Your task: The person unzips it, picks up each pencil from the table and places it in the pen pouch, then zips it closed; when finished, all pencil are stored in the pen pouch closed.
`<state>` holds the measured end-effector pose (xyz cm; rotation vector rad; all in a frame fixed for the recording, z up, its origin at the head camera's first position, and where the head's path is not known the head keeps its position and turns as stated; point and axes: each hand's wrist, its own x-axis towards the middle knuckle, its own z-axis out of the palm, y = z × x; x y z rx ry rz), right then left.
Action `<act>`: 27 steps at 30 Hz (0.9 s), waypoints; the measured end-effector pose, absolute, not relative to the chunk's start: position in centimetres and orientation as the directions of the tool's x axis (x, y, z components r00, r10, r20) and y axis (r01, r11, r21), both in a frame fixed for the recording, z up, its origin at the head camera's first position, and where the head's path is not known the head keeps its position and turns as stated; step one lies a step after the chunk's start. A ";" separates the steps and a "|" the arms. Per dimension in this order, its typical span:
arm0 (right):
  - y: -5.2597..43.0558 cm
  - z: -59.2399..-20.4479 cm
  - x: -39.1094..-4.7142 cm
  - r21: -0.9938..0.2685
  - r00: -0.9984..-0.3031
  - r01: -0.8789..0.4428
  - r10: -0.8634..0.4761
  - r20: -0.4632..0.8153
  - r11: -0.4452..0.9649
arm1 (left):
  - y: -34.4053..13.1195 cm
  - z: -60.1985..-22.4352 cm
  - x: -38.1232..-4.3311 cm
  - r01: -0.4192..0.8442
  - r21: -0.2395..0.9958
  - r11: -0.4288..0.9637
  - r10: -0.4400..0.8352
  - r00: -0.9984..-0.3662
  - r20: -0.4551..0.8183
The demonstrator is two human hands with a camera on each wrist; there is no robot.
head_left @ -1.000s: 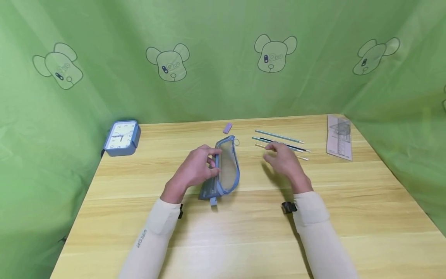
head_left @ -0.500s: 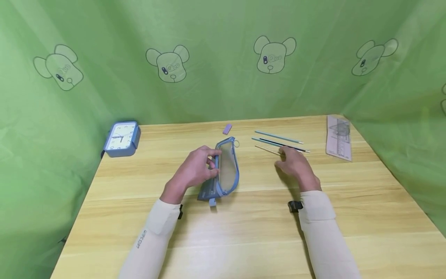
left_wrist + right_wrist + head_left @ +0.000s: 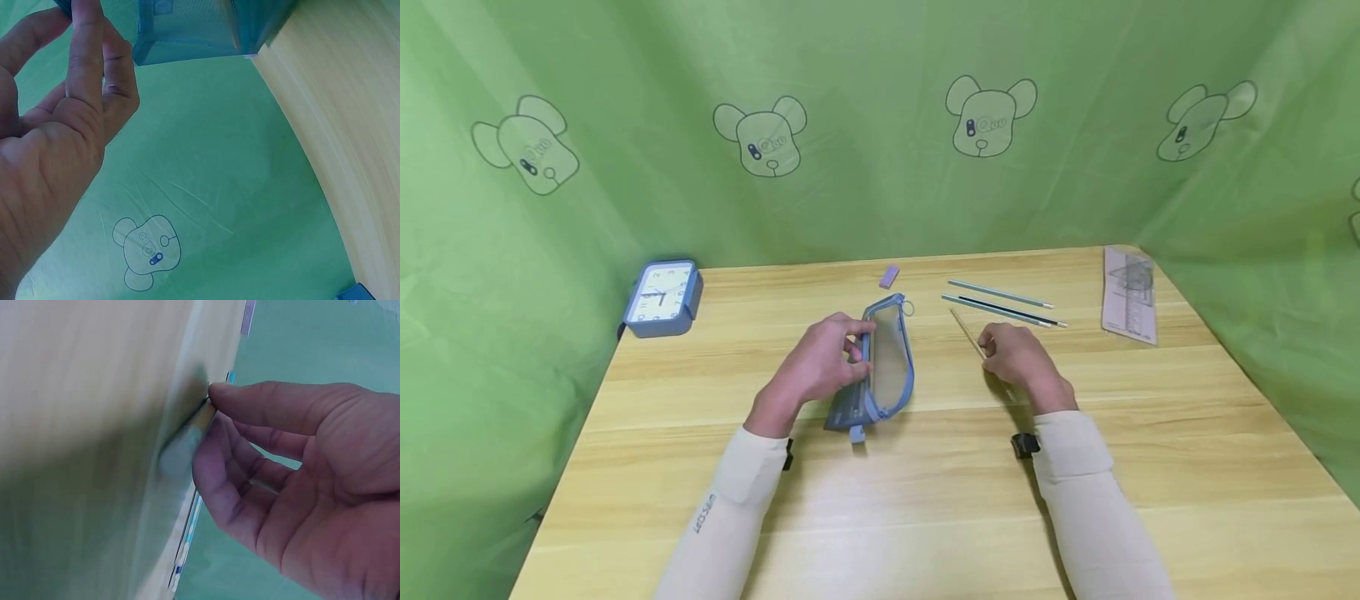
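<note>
My left hand [image 3: 820, 358] pinches the near-left rim of a blue mesh pencil case [image 3: 891, 358], which stands with its zipped mouth gaping to the right. In the left wrist view, the case [image 3: 187, 31] shows at the top, by the fingertips. Between thumb and fingers, my right hand [image 3: 1018, 360] pinches a yellow pencil [image 3: 967, 332] that slants over the table. Its eraser end [image 3: 181, 450] looks blurred in the right wrist view. Beyond that hand lie a light blue pencil [image 3: 1000, 293] and, close together, a dark pencil [image 3: 1022, 314] and another light blue one.
A purple eraser [image 3: 889, 277] lies behind the case. At the back left of the wooden table [image 3: 910, 508] sits a blue clock [image 3: 662, 298]. A pink sheet with clear rulers [image 3: 1130, 296] is at the right. Green curtains [image 3: 880, 192] surround the table.
My right hand moved right along the yellow pencil, took hold of it, then came back left and nearer, turning the pencil to a steeper slant. The left hand stayed on the case.
</note>
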<state>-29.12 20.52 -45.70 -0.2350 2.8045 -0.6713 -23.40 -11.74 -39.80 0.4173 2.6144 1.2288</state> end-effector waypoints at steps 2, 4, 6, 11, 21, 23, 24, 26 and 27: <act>19.9 -45.8 -29.1 -0.467 -0.949 -0.092 -0.219 -0.226 0.880 | -11.8 -39.8 -23.4 0.159 0.775 0.611 0.347 -0.935 -0.081; 19.2 -45.8 -29.0 -0.475 -0.941 -0.082 -0.225 -0.252 0.876 | -11.8 -39.8 -23.4 0.159 0.774 0.613 0.346 -0.934 -0.083; 18.5 -45.7 -28.8 -0.488 -0.934 -0.073 -0.231 -0.273 0.870 | -11.8 -39.8 -23.4 0.157 0.772 0.616 0.345 -0.935 -0.084; 17.3 -45.6 -28.5 -0.527 -0.926 -0.053 -0.239 -0.291 0.848 | -11.8 -39.8 -23.4 0.160 0.767 0.621 0.343 -0.936 -0.082; 17.0 -43.7 -27.9 -0.740 -0.927 -0.018 -0.288 -0.239 0.672 | -11.8 -39.9 -23.6 0.154 0.763 0.628 0.334 -0.939 -0.085; 16.9 -42.9 -27.7 -0.810 -0.919 -0.027 -0.333 -0.210 0.585 | -11.8 -39.9 -23.6 0.154 0.761 0.631 0.332 -0.939 -0.085; 16.8 -42.4 -27.5 -0.843 -0.912 -0.024 -0.356 -0.202 0.538 | -11.9 -39.9 -23.6 0.154 0.761 0.630 0.332 -0.940 -0.085; 16.6 -41.5 -27.1 -0.890 -0.895 -0.011 -0.402 -0.194 0.455 | -11.9 -39.9 -23.6 0.154 0.763 0.628 0.331 -0.940 -0.083; 16.5 -41.2 -26.9 -0.903 -0.886 -0.007 -0.421 -0.193 0.429 | -11.9 -39.9 -23.6 0.155 0.762 0.628 0.331 -0.940 -0.081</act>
